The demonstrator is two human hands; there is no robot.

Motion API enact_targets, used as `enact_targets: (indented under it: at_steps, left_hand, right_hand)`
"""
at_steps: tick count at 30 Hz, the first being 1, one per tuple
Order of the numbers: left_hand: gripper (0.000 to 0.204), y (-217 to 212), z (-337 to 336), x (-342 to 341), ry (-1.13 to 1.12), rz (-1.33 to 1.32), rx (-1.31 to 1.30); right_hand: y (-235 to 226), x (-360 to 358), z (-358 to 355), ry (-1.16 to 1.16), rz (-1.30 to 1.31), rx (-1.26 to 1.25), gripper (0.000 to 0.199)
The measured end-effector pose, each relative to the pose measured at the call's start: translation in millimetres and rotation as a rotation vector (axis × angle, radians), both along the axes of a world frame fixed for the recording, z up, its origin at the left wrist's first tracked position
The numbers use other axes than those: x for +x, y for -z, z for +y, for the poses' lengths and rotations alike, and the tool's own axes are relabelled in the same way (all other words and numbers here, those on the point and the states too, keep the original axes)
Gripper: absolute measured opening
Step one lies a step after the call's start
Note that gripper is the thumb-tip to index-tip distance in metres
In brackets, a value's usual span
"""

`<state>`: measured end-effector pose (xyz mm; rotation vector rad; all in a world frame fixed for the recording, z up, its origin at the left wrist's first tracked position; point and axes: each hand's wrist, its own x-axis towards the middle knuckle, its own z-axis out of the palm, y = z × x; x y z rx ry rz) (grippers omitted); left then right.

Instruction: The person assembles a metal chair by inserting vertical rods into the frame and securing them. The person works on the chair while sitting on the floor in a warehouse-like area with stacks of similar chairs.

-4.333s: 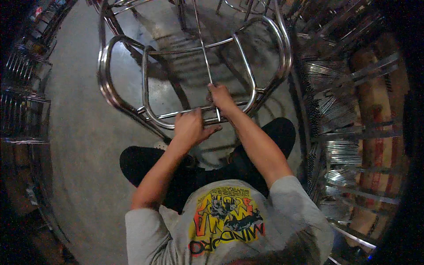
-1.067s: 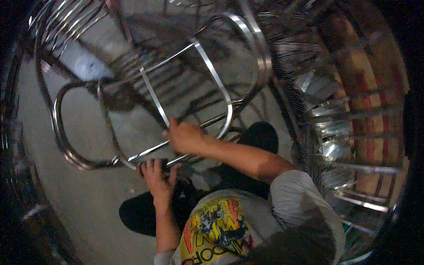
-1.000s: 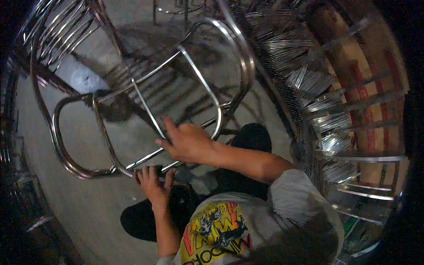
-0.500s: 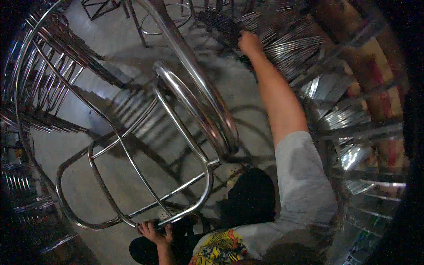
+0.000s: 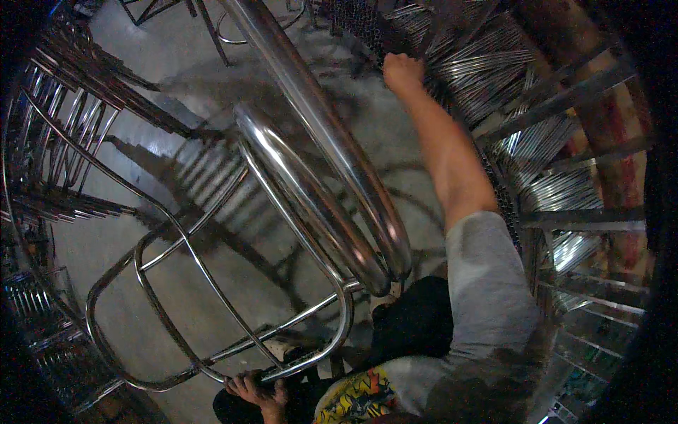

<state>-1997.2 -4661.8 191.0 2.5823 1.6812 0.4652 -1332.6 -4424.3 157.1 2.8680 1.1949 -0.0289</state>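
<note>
A tubular metal frame (image 5: 233,297) stands on the concrete floor (image 5: 141,212) directly before me, my left hand (image 5: 258,391) at its near bottom rail. My right hand (image 5: 401,71) reaches far ahead to a rack of metal rods (image 5: 494,78) on my right. More stacked frames (image 5: 49,141) lie to my left.

We found no packages, labels, signs or screens in the head view. The only printed surface was the yellow, red and blue graphic (image 5: 357,396) on the front of the person's grey shirt, at the lower edge.
</note>
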Motion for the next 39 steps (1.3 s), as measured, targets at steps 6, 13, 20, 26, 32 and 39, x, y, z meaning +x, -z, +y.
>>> enact_targets:
  at_steps: [6,13,20,26,32,39]
  left_hand:
    - [0.057,6.0,-2.8,-7.1,0.02,-0.019,0.05]
    - [0.044,12.9,1.5,-10.3,0.095,-0.07,0.156]
    - [0.036,-21.0,11.7,-2.4,0.08,-0.32,-0.048]
    - [0.046,-88.0,52.7,59.5,0.117,-0.952,-0.338]
    - [0.045,-115.0,137.8,135.3,0.069,-1.894,-0.67]
    - [0.041,-59.2,181.0,138.3,-0.222,-1.108,-0.232]
  right_hand:
    - [-15.8,-16.8,-8.3,-0.046,-0.176,0.448,0.028]
    - [-155.9,-93.3,-108.0,-0.176,0.36,1.783,0.032]
    - [-315.6,-232.9,-261.6,-1.218,1.222,1.593,0.031]
    - [-329.0,-320.2,-334.0,-1.401,1.056,1.531,0.026]
    - [-296.0,-380.0,-381.0,-1.125,0.995,1.454,0.022]
    - [-214.1,-396.3,-414.7,-0.243,1.558,0.501,0.017]
